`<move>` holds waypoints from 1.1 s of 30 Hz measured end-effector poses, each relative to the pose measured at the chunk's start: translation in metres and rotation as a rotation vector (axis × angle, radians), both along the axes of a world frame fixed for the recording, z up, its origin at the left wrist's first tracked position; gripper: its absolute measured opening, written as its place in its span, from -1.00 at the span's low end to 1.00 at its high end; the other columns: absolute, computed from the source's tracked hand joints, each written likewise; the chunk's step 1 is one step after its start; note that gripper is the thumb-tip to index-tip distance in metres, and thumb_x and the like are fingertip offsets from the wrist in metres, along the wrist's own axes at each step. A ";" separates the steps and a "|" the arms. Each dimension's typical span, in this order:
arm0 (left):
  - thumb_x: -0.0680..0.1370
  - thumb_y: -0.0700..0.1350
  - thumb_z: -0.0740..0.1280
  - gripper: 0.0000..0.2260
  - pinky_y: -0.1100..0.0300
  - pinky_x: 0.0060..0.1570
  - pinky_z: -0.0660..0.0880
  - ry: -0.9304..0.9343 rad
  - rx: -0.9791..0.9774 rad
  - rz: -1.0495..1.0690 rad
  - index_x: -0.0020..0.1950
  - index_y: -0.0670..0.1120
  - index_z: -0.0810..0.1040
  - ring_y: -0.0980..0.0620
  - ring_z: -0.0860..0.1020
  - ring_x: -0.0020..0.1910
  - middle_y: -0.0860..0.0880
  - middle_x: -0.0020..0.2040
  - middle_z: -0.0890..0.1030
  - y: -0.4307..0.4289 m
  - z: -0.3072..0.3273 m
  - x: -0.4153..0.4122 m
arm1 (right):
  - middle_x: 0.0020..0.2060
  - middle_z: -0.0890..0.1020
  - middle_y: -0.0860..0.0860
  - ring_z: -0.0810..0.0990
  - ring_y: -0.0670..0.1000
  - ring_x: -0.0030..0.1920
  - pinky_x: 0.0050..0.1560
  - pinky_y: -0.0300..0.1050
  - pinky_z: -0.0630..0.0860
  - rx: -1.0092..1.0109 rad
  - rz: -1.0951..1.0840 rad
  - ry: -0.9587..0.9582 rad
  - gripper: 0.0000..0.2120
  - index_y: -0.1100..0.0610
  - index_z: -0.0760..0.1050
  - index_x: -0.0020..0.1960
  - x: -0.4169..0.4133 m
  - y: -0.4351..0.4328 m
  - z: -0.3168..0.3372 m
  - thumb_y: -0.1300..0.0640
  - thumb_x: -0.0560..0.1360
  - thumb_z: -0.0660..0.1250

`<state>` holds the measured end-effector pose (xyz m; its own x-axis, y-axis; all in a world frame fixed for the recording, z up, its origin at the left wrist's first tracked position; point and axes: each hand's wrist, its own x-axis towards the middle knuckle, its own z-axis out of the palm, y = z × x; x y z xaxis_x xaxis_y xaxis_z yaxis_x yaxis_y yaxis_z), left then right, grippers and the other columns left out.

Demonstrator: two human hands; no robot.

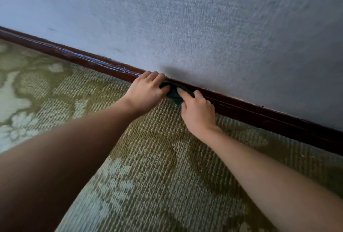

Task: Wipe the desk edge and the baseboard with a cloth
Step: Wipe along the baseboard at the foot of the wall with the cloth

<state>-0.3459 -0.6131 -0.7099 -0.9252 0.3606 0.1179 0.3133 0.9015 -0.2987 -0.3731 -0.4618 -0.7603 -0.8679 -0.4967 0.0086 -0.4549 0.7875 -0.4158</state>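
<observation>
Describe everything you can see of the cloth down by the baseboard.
The cloth is small, dark, greenish-black and bunched into a wad. It sits pressed against the dark wooden baseboard, its lower edge touching the carpet. The left hand grips its left end; the right hand holds the other, forefinger laid across it.

Both forearms are bare throughout. The left hand (pixel 146 90) and right hand (pixel 197 111), beside the dark-brown wooden baseboard (pixel 259 117), are bare.

A small dark green cloth (pixel 174 94) lies bunched against the glossy dark brown wooden baseboard (pixel 259 115), which bears whitish scuff marks
</observation>
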 end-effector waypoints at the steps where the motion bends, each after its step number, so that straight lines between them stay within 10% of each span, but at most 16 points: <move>1: 0.31 -0.35 0.40 -0.87 0.06 -0.28 0.52 -0.004 0.003 0.005 -0.17 -0.23 0.65 -0.16 0.56 -0.31 -0.22 -0.28 0.57 0.000 0.002 -0.001 | 0.07 0.48 0.16 0.55 0.22 -0.14 -0.19 -0.03 0.42 0.014 0.006 0.006 -0.59 -0.07 0.24 0.43 -0.002 0.000 0.001 0.11 0.59 0.11; 33: 0.20 -0.15 0.53 -0.69 0.21 -0.27 0.53 -0.007 0.131 -0.318 -0.08 -0.12 0.67 -0.06 0.60 -0.44 -0.15 -0.18 0.64 -0.057 -0.041 -0.023 | 0.20 0.42 0.19 0.54 0.26 -0.01 -0.12 -0.02 0.43 0.589 -0.209 -0.047 -0.52 -0.13 0.12 0.46 0.011 -0.043 0.034 0.14 0.58 0.08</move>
